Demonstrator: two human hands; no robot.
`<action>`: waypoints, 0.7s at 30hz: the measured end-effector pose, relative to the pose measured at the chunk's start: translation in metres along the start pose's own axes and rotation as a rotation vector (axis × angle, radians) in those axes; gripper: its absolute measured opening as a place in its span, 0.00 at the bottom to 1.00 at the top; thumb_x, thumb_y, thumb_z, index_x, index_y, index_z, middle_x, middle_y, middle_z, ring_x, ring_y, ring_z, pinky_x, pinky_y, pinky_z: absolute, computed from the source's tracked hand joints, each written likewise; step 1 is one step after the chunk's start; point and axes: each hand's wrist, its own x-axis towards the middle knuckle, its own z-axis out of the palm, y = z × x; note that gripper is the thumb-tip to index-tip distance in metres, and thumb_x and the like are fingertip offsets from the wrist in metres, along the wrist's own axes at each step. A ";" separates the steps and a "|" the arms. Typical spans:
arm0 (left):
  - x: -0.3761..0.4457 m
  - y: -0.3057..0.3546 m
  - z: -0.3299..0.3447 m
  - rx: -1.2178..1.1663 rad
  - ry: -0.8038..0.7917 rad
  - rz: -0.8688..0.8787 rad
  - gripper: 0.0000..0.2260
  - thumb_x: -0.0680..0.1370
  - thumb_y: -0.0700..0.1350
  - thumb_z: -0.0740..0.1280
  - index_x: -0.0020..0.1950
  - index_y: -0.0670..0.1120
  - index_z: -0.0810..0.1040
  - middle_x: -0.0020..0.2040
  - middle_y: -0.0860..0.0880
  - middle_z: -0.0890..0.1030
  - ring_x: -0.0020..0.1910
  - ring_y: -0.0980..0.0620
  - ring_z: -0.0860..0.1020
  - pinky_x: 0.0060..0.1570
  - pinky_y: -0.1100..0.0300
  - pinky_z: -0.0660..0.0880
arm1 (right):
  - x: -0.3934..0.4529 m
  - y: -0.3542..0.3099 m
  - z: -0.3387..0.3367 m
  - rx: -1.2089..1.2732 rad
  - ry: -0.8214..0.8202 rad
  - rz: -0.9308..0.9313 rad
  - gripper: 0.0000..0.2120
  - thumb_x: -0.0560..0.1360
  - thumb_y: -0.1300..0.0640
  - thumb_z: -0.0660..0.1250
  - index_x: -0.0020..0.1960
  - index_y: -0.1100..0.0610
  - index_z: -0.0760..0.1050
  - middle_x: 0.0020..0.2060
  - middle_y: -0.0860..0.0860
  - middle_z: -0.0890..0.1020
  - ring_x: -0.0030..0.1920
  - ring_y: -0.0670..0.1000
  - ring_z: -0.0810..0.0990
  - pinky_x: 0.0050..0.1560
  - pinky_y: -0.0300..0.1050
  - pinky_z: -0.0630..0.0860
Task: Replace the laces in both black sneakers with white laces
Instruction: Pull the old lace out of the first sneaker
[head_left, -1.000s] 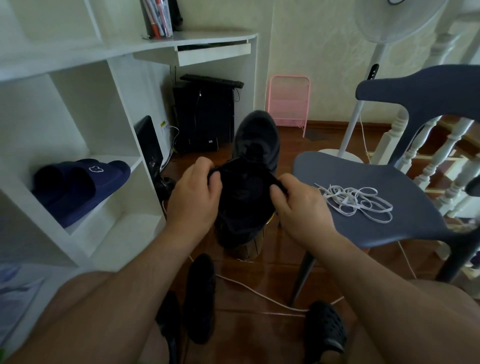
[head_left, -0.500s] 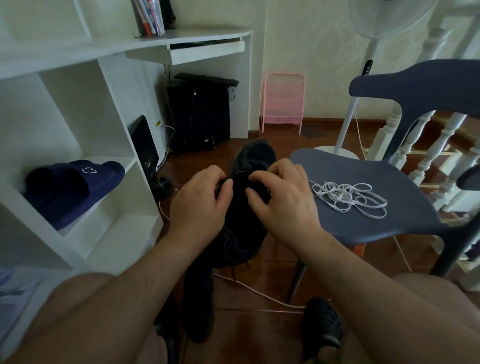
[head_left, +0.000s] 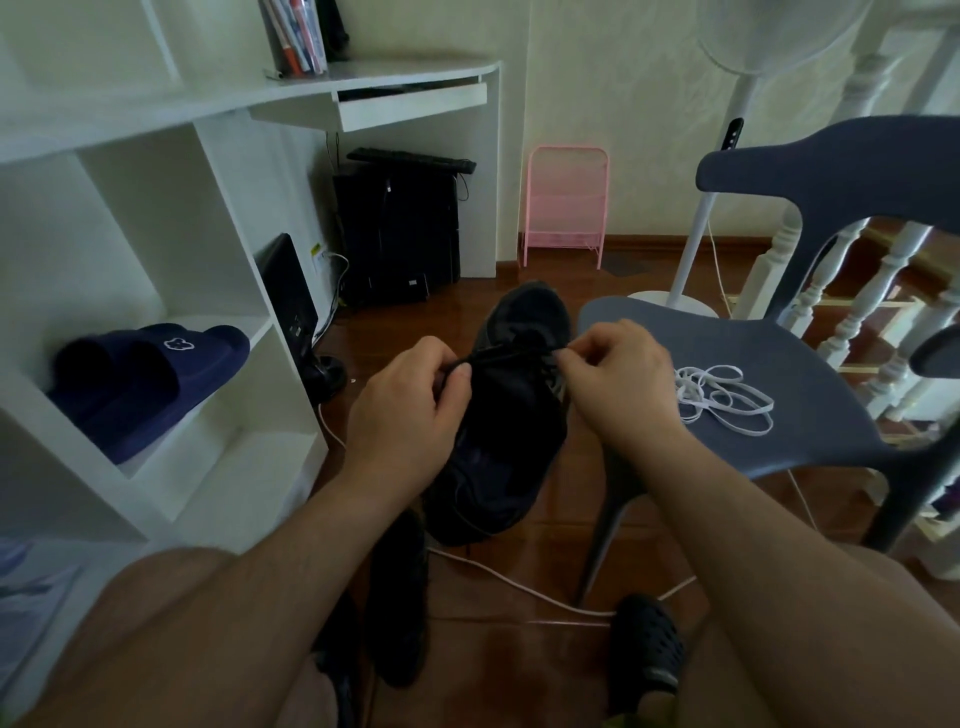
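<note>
We hold one black sneaker (head_left: 511, 415) in the air between our knees, toe pointing away from us. Our left hand (head_left: 410, 410) pinches one end of the black lace (head_left: 498, 354) at the sneaker's left side, and our right hand (head_left: 621, 379) pinches the other end at its right side, both with fingers curled tight.

We judge that we are undoing the old lace, the first step for this shoe. The next move calls for drawing the lace out of the eyelets row by row.

Right of the sneaker, the white laces (head_left: 719, 397) lie in a loose tangle on the seat of a grey chair (head_left: 810, 364). Below the sneaker, a second dark shoe (head_left: 397, 597) lies on the wooden floor (head_left: 519, 670). Well left of the sneaker, navy slippers (head_left: 150, 379) with a small white emblem sit on a white shelf (head_left: 260, 457); we can read no writing anywhere.
</note>
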 end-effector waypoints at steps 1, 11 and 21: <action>0.000 0.000 0.000 0.000 -0.003 0.006 0.08 0.85 0.52 0.64 0.47 0.54 0.72 0.36 0.56 0.73 0.36 0.57 0.73 0.30 0.60 0.64 | -0.002 0.000 -0.002 0.005 -0.049 -0.009 0.03 0.77 0.49 0.72 0.45 0.47 0.82 0.45 0.46 0.77 0.51 0.52 0.78 0.55 0.52 0.76; -0.005 0.005 0.005 0.018 -0.054 0.058 0.07 0.84 0.53 0.63 0.49 0.53 0.73 0.37 0.56 0.73 0.36 0.59 0.72 0.30 0.59 0.67 | -0.024 -0.018 0.015 -0.162 -0.038 -0.455 0.12 0.77 0.44 0.68 0.53 0.48 0.85 0.49 0.47 0.75 0.52 0.53 0.72 0.48 0.59 0.76; -0.004 0.009 0.004 -0.004 -0.051 0.031 0.08 0.84 0.52 0.64 0.46 0.54 0.72 0.36 0.56 0.73 0.34 0.57 0.73 0.30 0.57 0.69 | 0.004 0.006 -0.003 -0.018 0.002 0.038 0.08 0.75 0.50 0.67 0.37 0.49 0.75 0.41 0.49 0.78 0.47 0.56 0.78 0.52 0.58 0.78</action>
